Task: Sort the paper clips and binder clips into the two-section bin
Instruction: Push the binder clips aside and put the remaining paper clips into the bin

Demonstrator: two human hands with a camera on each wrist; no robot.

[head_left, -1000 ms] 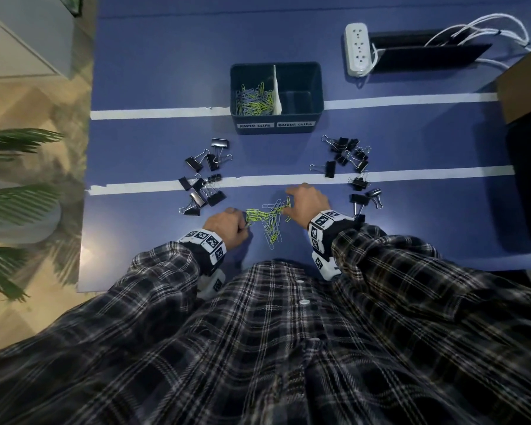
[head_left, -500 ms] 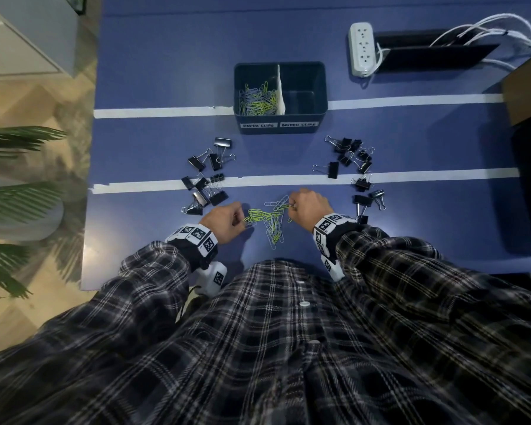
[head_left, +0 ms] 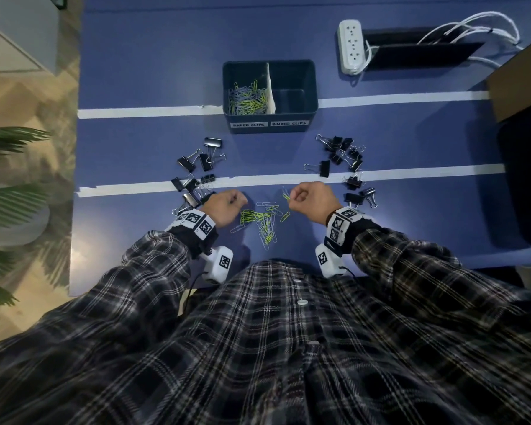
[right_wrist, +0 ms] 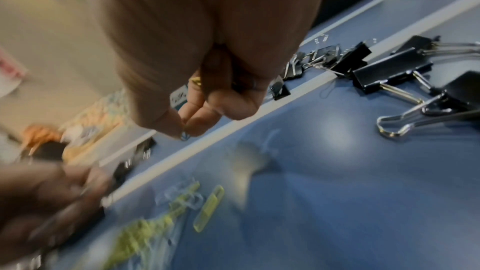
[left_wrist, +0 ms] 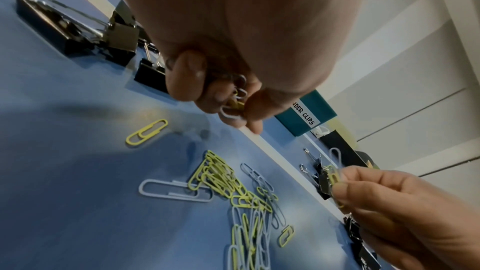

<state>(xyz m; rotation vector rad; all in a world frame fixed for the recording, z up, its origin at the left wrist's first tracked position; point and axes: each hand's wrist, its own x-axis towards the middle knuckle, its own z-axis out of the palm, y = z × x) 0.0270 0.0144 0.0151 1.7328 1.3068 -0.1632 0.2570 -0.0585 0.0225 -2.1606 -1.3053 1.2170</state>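
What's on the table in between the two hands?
In the head view, a loose pile of yellow and pale paper clips lies on the blue table between the left hand and the right hand.

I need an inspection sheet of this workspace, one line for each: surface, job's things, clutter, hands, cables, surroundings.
Surface: blue table crossed by white tape lines.
Job's things: two-section bin; paper clips lie in its left section, right section looks empty. Loose paper clip pile between the hands. Binder clips in a left group and a right group.
Clutter: nothing seen.
Hands: left hand grips several paper clips; right hand pinches a few paper clips.
Cables: white cables beside a power strip.
Surroundings: plant leaves, wooden floor, cardboard box.
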